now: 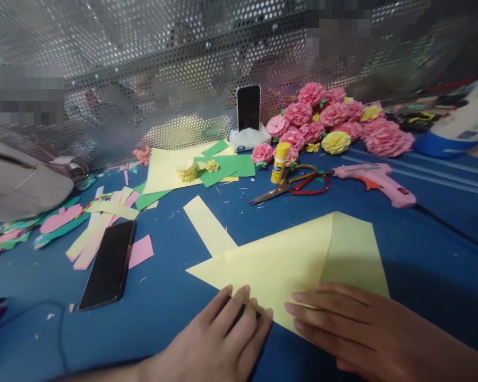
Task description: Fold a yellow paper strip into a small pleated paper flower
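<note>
Folded yellow paper [298,260] laid flat on blue desk [442,254] at lower centre, left hand [219,339] fingers spread on its lower edge, right hand [350,329] fingers pressed together flat upon it, black phone [109,264] at lower left.

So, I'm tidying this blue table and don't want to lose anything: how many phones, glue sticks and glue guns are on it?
Black smartphones: 2, one lying flat, one standing upright
Yellow glue stick: 1
Pink plastic glue gun: 1
Total: 4
</note>
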The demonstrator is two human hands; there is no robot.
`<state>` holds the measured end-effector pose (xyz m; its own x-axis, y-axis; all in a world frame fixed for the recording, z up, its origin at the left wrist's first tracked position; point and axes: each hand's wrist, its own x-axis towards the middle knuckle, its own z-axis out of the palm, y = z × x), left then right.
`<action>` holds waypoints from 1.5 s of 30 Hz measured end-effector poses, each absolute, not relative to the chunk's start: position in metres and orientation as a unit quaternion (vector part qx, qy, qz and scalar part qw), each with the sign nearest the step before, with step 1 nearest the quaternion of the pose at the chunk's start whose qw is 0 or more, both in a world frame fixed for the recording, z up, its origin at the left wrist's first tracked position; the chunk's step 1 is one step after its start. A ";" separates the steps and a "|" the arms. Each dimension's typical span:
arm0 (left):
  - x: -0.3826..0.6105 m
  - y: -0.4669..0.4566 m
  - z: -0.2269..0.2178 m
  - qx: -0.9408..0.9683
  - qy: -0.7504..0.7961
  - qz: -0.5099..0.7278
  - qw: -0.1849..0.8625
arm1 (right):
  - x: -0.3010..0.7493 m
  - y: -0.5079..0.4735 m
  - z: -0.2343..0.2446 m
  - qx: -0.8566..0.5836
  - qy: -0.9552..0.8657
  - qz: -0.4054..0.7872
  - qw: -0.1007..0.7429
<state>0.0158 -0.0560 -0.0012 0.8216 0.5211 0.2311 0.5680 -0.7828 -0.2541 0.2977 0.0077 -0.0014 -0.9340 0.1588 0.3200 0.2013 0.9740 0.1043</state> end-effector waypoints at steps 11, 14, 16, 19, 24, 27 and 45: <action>0.016 -0.058 -0.014 -0.925 -0.326 -0.139 0.135 | 0.273 0.037 0.011 -0.115 -0.974 -0.133 0.141; 0.014 -0.059 -0.019 -0.919 -0.333 -0.160 0.138 | 0.248 0.048 0.011 -0.094 -0.984 -0.094 0.121; 0.013 -0.059 -0.022 -0.916 -0.336 -0.167 0.140 | 0.228 0.054 0.010 -0.082 -0.987 -0.074 0.116; 0.014 -0.059 -0.025 -0.910 -0.341 -0.185 0.148 | 0.199 0.061 0.011 -0.046 -0.993 -0.054 0.091; 0.015 -0.056 -0.028 -0.893 -0.354 -0.238 0.144 | 0.171 0.069 0.029 0.006 -0.999 0.017 0.033; 0.016 -0.054 -0.030 -0.889 -0.357 -0.241 0.153 | 0.164 0.071 0.040 -0.004 -0.997 0.077 0.006; 0.016 -0.051 -0.027 -0.895 -0.355 -0.237 0.132 | 0.138 0.071 0.021 -0.036 -0.999 0.030 0.009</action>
